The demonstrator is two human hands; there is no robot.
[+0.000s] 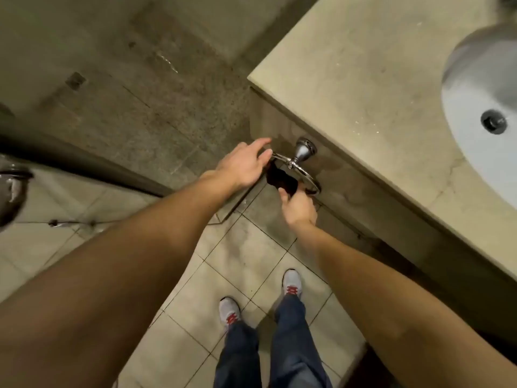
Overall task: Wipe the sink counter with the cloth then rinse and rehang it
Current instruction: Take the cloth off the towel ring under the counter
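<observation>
Looking straight down from the head view now. The dark cloth sits bunched at the towel ring on the front face of the cabinet, below the surface and between the two hands.

The right hand has its grip clenched on the cloth's lower end, fingers curled up round it just under the ring. The left hand reaches to the ring's left end, thumb raised and fingers stretched forward over the metal. I see only the back of it, so I cannot tell whether that grip is released or grasping the ring or the cloth.

Around them: the ring is a thin polished chrome loop on a bell-shaped mount. The surface above is pale, mottled stone with a square edge, speckled with light spots. At far right is the sink, a smooth white oval bowl with a dark round drain.

A dark rail runs diagonally at left, close beside the left forearm. The floor is pale square tile with dark grout lines and blotchy patches. Below are grey shoes with red laces and blue jeans.
</observation>
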